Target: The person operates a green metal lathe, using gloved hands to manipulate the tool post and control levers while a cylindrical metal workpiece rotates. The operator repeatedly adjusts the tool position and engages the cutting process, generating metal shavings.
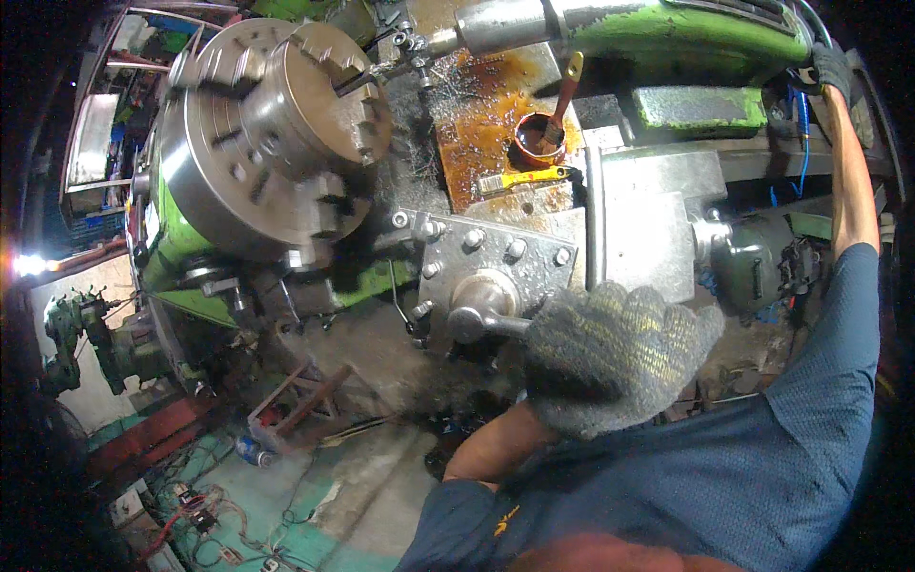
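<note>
Tool-post lever (484,325) runs rightward to the half-curled, gloved left hand (624,357), grip hidden; right hand (831,71) curls at tailstock's (686,43) right end, hold unclear.

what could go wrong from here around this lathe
The chuck looks blurred, so it may be spinning; the gloved left hand could get snagged if it strayed there.

The cup, with a wooden-handled brush leaning in it, might tip if jolted.

The wet brown film could let the yellow brush slide.
</note>
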{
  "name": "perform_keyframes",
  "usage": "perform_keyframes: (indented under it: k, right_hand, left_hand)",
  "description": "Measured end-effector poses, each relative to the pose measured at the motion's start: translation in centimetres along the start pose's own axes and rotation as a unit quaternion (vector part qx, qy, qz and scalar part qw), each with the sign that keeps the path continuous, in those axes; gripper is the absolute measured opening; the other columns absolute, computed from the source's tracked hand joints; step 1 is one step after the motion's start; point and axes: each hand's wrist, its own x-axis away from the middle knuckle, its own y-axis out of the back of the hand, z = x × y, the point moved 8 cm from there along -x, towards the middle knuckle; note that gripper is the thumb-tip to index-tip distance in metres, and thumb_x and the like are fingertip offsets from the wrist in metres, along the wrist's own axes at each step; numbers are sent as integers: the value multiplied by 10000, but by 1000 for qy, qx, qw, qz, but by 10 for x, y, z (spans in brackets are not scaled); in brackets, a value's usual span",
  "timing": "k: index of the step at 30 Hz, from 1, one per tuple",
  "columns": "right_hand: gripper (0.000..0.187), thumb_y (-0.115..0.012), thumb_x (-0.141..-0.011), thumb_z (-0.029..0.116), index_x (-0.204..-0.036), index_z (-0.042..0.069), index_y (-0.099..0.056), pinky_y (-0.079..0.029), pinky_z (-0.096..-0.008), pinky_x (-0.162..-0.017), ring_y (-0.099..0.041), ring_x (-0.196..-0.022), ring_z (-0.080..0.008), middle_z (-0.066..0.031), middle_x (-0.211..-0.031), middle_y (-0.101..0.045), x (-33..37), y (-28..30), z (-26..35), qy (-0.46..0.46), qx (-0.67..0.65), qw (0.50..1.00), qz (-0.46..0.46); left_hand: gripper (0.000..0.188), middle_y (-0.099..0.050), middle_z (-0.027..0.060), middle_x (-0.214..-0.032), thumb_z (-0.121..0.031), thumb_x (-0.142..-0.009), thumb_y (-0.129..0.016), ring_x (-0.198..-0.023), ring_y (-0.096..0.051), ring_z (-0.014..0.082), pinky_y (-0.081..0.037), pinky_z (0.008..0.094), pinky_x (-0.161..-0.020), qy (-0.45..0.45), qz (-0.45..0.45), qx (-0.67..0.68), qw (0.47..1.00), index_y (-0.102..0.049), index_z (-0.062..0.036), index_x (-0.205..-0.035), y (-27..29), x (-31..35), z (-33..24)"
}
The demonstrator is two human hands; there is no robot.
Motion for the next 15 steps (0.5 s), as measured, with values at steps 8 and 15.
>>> perform_keyframes:
  k: [8, 15]
  right_hand:
    - [478, -569, -825, 410, -1166, 93, -679, -511, -456, -770, -681, -873, -355, -205, -978, -705, -12, -1, -1, 42, 115, 993, 7]
    - [517, -565, -824, 422, -1223, 108, -663, -512, -459, -810, -678, -940, -379, -223, -1068, -698, -20, 1, -11, 54, 88, 994, -36]
  left_hand:
    - [273, -585, 76, -688, -264, -861, -616, -621, -594, 288, -406, 512, -491, -13, -39, -50, 998, -696, -192, -1112, 19, -10, 0]
    - [245, -591, 77, -701, -289, -859, -606, -652, -607, 293, -414, 547, -516, 49, -18, 18, 998, -694, -210, -1074, 8, -7, 4]
